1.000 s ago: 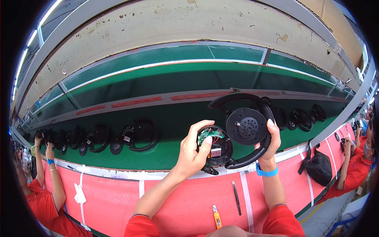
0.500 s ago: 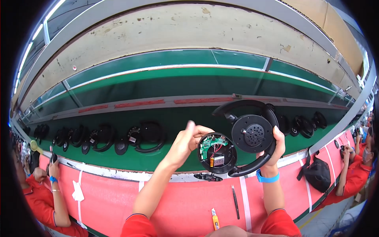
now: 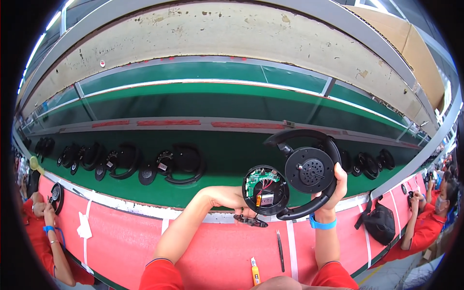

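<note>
A pair of black headphones point(image 3: 333, 153) is in my right hand point(image 3: 338, 186), whose fingers wrap round the right side of the headband. The right ear cup shows a round speaker plate point(image 3: 309, 169) with holes. The open left ear cup point(image 3: 266, 190) bares a green circuit board point(image 3: 257, 178), red wires and a silver battery pack point(image 3: 267, 199). My left hand point(image 3: 224, 197) is bent down beside that cup, partly hidden by it. Its fingertips pinch a small dark part point(image 3: 250, 221) at the bench edge; the part's kind is unclear.
Several black headphones point(image 3: 186, 164) with opened cups lie along the green conveyor point(image 3: 217, 181). On the pink bench mat point(image 3: 208, 256) are tweezers point(image 3: 280, 251), a yellow cutter point(image 3: 255, 271) and a white cloth point(image 3: 84, 226). A black bag point(image 3: 379, 224) sits right. Co-workers in red flank me.
My left hand has dropped from beside the open ear cup's upper rim to the small dark part below. The headphones stay in my right hand. The view has shifted slightly.
</note>
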{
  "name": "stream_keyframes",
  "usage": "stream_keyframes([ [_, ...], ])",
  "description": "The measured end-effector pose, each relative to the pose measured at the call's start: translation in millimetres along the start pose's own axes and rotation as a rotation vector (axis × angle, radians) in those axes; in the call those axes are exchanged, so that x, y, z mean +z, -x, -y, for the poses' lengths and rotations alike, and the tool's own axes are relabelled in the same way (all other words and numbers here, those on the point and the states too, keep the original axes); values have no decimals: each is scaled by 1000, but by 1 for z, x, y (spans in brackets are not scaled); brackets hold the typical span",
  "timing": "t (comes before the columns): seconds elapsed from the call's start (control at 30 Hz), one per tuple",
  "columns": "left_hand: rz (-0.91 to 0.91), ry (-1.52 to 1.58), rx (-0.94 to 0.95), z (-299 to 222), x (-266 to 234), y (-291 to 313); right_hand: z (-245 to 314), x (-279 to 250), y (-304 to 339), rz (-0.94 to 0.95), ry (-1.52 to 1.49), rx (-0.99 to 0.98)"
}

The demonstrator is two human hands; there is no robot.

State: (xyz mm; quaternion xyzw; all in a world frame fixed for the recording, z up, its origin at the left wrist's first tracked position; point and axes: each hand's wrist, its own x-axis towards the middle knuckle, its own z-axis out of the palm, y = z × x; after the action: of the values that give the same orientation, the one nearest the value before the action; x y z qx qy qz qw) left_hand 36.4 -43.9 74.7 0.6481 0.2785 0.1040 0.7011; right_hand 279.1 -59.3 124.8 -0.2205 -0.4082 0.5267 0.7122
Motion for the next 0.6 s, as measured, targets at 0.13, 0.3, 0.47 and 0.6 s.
stream_keyframes([
  [0.13,-46,-116,43,-18,-3,11,0,2,-1,-15,12,-14],
  [0.3,-160,-23,360,10,-20,9,2,0,1,38,-14,8],
  [0.47,-395,221,302,-17,-35,41,23,-3,-8,52,357,-23],
  [0.6,-516,256,451,-19,-39,57,42,6,-8,61,640,14],
])
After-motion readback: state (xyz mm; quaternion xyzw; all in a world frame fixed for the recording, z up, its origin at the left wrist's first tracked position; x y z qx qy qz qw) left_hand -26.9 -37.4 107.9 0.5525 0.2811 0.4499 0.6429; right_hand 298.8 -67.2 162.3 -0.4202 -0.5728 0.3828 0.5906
